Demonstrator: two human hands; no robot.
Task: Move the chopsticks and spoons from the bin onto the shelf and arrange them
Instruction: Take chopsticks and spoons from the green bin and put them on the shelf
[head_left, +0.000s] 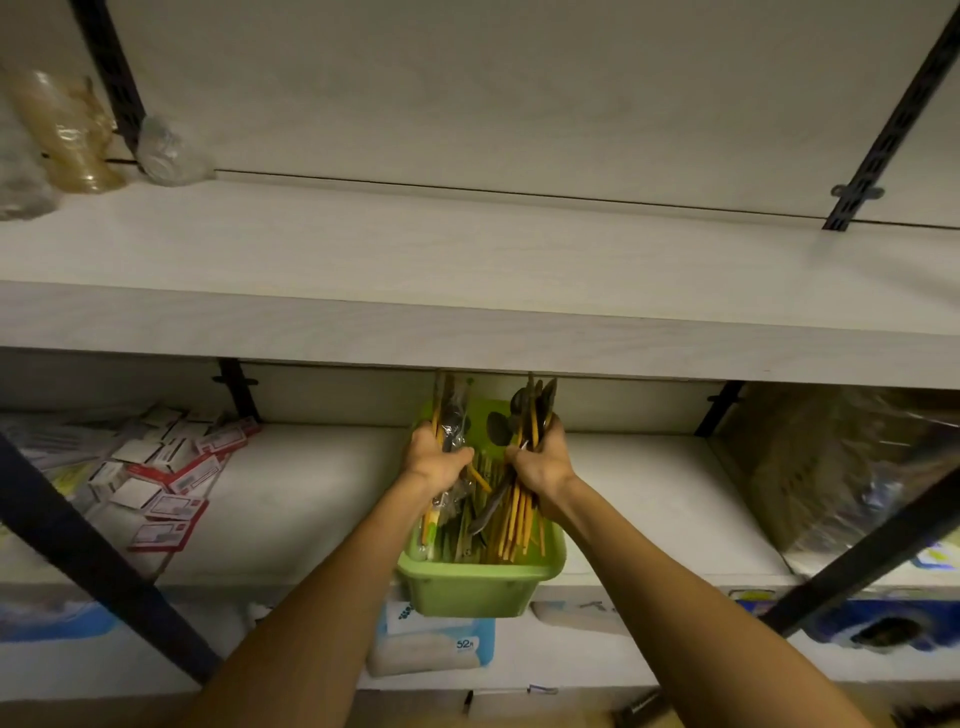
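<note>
A green plastic bin (470, 587) sits on the lower shelf (291, 499), its front overhanging the edge. Inside lie yellow chopsticks and dark spoons (467, 540), some in clear wrappers. My left hand (434, 460) grips a wrapped bundle of chopsticks and a spoon (448, 415), held upright over the bin. My right hand (543, 460) grips a bundle of yellow chopsticks and dark spoons (530, 410), whose tips reach up to the underside of the upper shelf (467, 249). Both bundles' lower ends still hang in the bin.
The upper shelf holds wrapped glassware (67, 135) and a crumpled plastic bag (169, 153) at its far left. Small red-and-white packets (161, 467) lie on the lower shelf's left; a wrapped carton (831, 467) stands at right. Dark diagonal braces (104, 561) cross both lower corners.
</note>
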